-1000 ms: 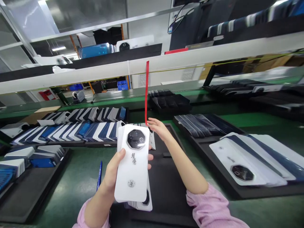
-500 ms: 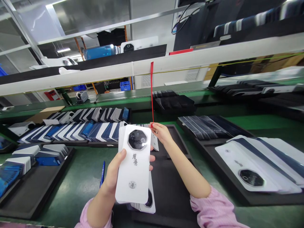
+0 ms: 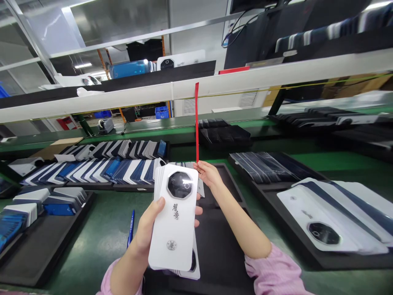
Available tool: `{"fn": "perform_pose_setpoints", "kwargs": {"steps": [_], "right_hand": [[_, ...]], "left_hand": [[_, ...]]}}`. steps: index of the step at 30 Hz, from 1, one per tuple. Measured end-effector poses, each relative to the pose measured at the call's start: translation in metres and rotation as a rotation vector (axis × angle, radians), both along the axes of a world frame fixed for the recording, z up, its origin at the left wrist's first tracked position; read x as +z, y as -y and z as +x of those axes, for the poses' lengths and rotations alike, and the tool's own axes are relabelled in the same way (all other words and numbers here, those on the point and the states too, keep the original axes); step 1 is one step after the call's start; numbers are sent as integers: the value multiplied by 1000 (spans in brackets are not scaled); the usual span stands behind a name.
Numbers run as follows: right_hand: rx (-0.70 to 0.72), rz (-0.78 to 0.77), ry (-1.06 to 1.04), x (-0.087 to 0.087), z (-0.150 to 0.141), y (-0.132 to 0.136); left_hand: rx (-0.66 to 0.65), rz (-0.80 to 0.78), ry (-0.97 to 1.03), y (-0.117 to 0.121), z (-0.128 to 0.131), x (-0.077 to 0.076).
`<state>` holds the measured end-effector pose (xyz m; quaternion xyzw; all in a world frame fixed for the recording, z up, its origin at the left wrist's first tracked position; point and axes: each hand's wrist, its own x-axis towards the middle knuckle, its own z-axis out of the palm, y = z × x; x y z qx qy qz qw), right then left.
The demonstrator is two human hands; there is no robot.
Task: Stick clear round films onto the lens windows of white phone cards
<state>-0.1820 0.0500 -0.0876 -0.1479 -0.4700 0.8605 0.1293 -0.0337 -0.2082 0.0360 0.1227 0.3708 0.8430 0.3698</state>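
Note:
My left hand (image 3: 150,223) is closed round a small stack of white phone back covers (image 3: 172,227). The front cover has a black octagonal camera area at its top, dark lettering in the middle and a round emblem below. My right hand (image 3: 208,174) pinches the lower end of a narrow red strip (image 3: 197,123), just above and right of the stack. The strip runs taut up to the white rail (image 3: 184,90). More white covers (image 3: 196,262) show partly hidden behind the held stack, above a black tray (image 3: 224,246).
Black trays with rows of white, dark and blue covers (image 3: 132,170) stand at the left and back. At the right, a tray (image 3: 325,262) bears fanned white and dark covers (image 3: 331,217). A blue pen (image 3: 131,227) lies left of my left hand.
The held stack sits slightly lower in view and is a little more tilted. My right hand stays on the red strip, whose flat side now faces me more.

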Motion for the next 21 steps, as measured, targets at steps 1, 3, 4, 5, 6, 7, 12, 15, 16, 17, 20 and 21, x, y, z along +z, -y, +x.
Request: {"fn": "perform_pose_setpoints", "kwargs": {"steps": [1, 3, 4, 5, 6, 7, 12, 15, 16, 17, 20, 21], "right_hand": [[-6, -1, -2, 1, 0, 0], [-20, 1, -6, 2, 1, 0], [-26, 4, -8, 3, 2, 0], [-33, 9, -9, 3, 2, 0], [-41, 16, -10, 4, 3, 0], [-48, 24, -10, 5, 4, 0], [-83, 81, 13, 6, 6, -2], [-96, 120, 31, 6, 5, -6], [-98, 132, 35, 6, 5, -8], [-99, 145, 39, 6, 5, -10], [-91, 188, 57, 6, 4, -16], [-84, 204, 67, 7, 4, -19]], "left_hand": [[0, -3, 3, 0, 0, 0], [-2, -5, 6, 1, 0, 0], [-5, -6, 7, 1, 0, 0], [-8, -5, 9, 1, 0, -1], [-10, -5, 12, 1, 0, -2], [-9, -8, 16, 2, -1, -2], [4, -26, 13, 1, -1, 0], [-10, -32, -15, -6, -4, -1], [-28, -32, -25, -10, -5, -4], [-44, -30, -36, -16, -7, -9], [-94, -64, -59, -41, -11, -35], [-125, -105, -51, -50, -11, -46]]}}
